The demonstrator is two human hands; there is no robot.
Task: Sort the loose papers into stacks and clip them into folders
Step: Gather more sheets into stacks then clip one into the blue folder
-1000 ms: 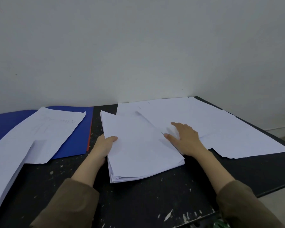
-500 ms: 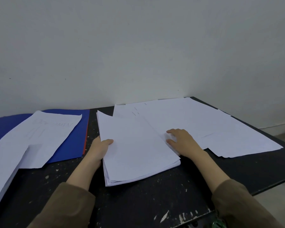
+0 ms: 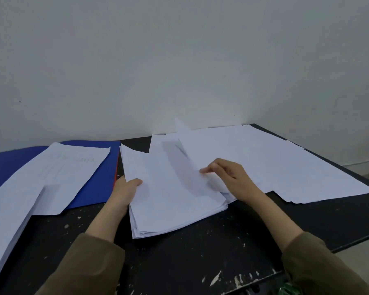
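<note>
A thick stack of white papers (image 3: 175,201) lies near the middle of the dark, paint-flecked counter (image 3: 200,262), between the two forearms. Its long axis runs from the near edge away toward the wall, tilted a little to the left at the far end, so its far left corner points at the blue folder (image 3: 94,188).

The left hand (image 3: 124,191) grips the stack's left edge, thumb curled over the top sheet and the remaining fingers hidden beneath the paper. The right hand (image 3: 228,177) pinches the right edge of the top sheet (image 3: 185,154) between thumb and fingertips and holds it raised off the stack; the sheet bows upward, its far corner pointing up in front of the wall, and it casts a grey shadow on the page below.

To the right, more loose sheets (image 3: 285,167) lie spread flat and overlapping, reaching out to the counter's far right corner. To the left, the blue folder lies flat with a single sheet (image 3: 58,175) resting slantwise on it, faint print near its far end. Another pile of paper (image 3: 6,220) sits at the left border, partly out of view. Olive sleeves cover both forearms.
</note>
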